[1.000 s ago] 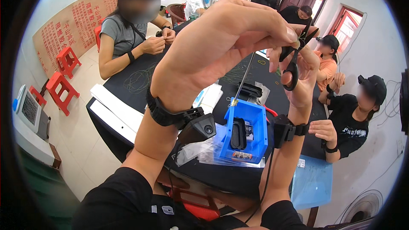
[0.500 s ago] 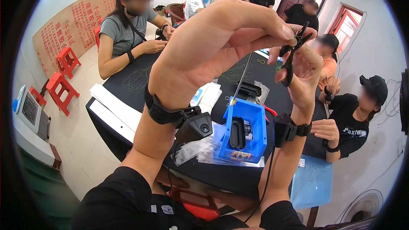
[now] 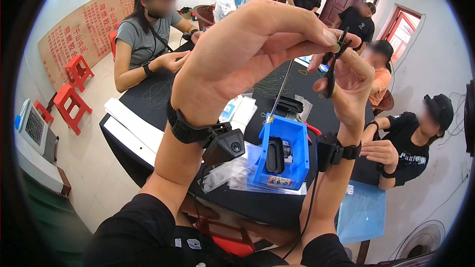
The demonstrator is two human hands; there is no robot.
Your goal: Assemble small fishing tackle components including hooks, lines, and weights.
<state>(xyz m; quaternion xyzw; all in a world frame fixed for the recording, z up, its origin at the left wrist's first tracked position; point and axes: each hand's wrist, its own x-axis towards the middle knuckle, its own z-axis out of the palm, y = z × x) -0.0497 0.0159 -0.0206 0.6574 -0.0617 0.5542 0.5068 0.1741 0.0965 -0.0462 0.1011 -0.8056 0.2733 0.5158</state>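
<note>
Both my hands are raised above the table and meet at the upper right. My right hand (image 3: 354,76) holds small black scissors (image 3: 331,76), with fingers through or around the handles and the blades pointing up. The fingertips of my left hand (image 3: 247,44) are pinched right beside the blades. Whatever lies in that pinch is too small to make out. Each wrist wears a black strap with a small camera (image 3: 225,144). Below my hands a blue plastic bin (image 3: 305,165) holds a black oblong case (image 3: 274,155). A thin metal rod (image 3: 282,89) rises from the bin's far edge.
Clear plastic bags (image 3: 232,175) lie beside the bin. White strips (image 3: 133,128) lie along the table's left edge, near thin green line (image 3: 158,94). A light-blue tray (image 3: 363,212) is at the lower right. Several people sit or stand around the black table (image 3: 143,79).
The scissors have shifted slightly left and their blades look closer together. My left hand has barely moved. The person at the right leans differently, and people at the back have shifted.
</note>
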